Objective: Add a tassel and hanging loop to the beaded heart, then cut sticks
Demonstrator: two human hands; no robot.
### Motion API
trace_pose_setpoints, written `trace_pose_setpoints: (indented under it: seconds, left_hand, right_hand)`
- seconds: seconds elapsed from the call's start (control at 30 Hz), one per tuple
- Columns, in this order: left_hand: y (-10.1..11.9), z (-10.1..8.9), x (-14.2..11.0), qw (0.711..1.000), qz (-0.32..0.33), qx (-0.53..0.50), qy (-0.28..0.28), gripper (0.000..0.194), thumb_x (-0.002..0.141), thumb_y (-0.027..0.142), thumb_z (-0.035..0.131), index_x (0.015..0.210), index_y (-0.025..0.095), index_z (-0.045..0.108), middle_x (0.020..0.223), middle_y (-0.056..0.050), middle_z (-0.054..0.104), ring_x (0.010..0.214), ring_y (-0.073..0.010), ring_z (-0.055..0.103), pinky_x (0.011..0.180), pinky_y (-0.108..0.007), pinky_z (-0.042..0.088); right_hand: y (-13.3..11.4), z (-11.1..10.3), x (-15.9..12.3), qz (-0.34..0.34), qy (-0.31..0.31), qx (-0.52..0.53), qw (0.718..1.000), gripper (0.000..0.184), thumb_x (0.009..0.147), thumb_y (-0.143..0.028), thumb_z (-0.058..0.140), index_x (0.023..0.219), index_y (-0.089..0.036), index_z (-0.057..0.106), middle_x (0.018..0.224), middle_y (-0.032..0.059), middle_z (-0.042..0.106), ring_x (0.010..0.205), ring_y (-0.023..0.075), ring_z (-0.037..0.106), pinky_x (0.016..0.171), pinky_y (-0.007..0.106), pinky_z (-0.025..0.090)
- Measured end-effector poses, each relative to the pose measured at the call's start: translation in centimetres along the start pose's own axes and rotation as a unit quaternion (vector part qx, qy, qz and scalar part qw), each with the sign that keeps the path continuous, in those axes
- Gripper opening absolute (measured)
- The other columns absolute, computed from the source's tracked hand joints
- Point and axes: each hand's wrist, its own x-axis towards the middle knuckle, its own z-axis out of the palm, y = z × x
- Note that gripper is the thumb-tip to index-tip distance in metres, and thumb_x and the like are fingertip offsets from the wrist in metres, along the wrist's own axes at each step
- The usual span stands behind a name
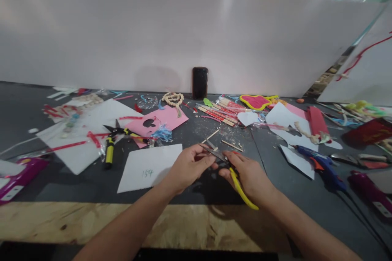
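Note:
My right hand (249, 173) is closed round a pair of scissors (240, 189) with yellow handles. The metal blades are spread and point left, towards my left hand (190, 163). The fingers of that hand are pinched together just under the blades, on what looks like a thin wooden stick (215, 149); only a short pale end shows between the blades, the rest being hidden. Just beyond the blades is another thin stick (211, 135), and a broken-looking stick piece (232, 146) lies to its right among pale crumbs.
Left of my hands lie white paper (147, 167) marked 154, pink paper (174, 118) and black-and-yellow pliers (109, 151). Wrapped chopsticks (217, 114) and a beaded string (173, 98) lie farther back. A phone (200, 83) leans on the white partition (122, 36). At right is a blue glue gun (321, 167).

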Motion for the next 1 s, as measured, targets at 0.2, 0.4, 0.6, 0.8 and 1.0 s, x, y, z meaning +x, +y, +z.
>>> trace_pose_setpoints:
  seconds: [0.2, 0.4, 0.6, 0.8, 1.0]
  left_hand:
    - [0.5, -0.1, -0.5, 0.999, 0.018, 0.037, 0.010, 0.016, 0.076, 0.028, 0.059, 0.080, 0.013, 0.060, 0.068, -0.003, 0.067, 0.042, -0.0032, 0.035, 0.042, -0.017, 0.026]
    - [0.6, 0.0, -1.0, 0.998, -0.038, -0.006, -0.048, 0.021, 0.076, 0.033, 0.061, 0.080, 0.012, 0.059, 0.067, -0.004, 0.067, 0.040, -0.0024, 0.032, 0.040, -0.017, 0.022]
    - [0.1, 0.3, -0.7, 0.993, -0.064, -0.057, -0.082, 0.027, 0.073, 0.037, 0.065, 0.079, 0.012, 0.057, 0.065, -0.004, 0.067, 0.036, -0.0013, 0.030, 0.036, -0.017, 0.017]
    - [-0.5, 1.0, -0.4, 0.996, -0.063, -0.051, -0.036, 0.025, 0.072, 0.035, 0.065, 0.076, 0.013, 0.055, 0.066, -0.004, 0.067, 0.035, -0.0004, 0.030, 0.036, -0.016, 0.019]
    - [0.5, 0.2, -0.3, 0.975, 0.060, 0.212, -0.020, 0.027, 0.085, 0.036, 0.045, 0.091, 0.016, 0.063, 0.085, -0.004, 0.069, 0.063, -0.0113, 0.059, 0.057, -0.021, 0.045]
  right_hand:
    - [-0.6, -0.3, 0.1, -0.007, 0.000, 0.043, 0.999, 0.053, 0.079, -0.051, 0.053, 0.120, -0.017, 0.047, 0.102, 0.0129, 0.060, 0.095, 0.0252, 0.057, 0.078, 0.037, 0.047]
    - [-0.8, -0.2, -0.3, -0.041, -0.002, 0.076, 0.996, 0.081, 0.062, -0.066, 0.063, 0.121, -0.014, 0.044, 0.106, 0.0160, 0.056, 0.098, 0.0303, 0.053, 0.085, 0.045, 0.044]
    - [-0.9, 1.0, -1.3, -0.034, 0.030, 0.070, 0.997, 0.056, 0.081, -0.051, 0.052, 0.120, -0.012, 0.043, 0.100, 0.0156, 0.058, 0.091, 0.0270, 0.056, 0.080, 0.042, 0.047]
    - [-0.8, 0.9, -1.3, 0.013, -0.021, 0.063, 0.998, 0.029, 0.088, -0.036, 0.042, 0.105, -0.015, 0.050, 0.089, 0.0115, 0.062, 0.077, 0.0222, 0.060, 0.066, 0.034, 0.048]
    - [0.6, 0.7, -0.8, -0.007, 0.061, 0.054, 0.997, 0.029, 0.086, -0.034, 0.044, 0.107, -0.016, 0.051, 0.092, 0.0114, 0.064, 0.084, 0.0217, 0.062, 0.072, 0.032, 0.049]
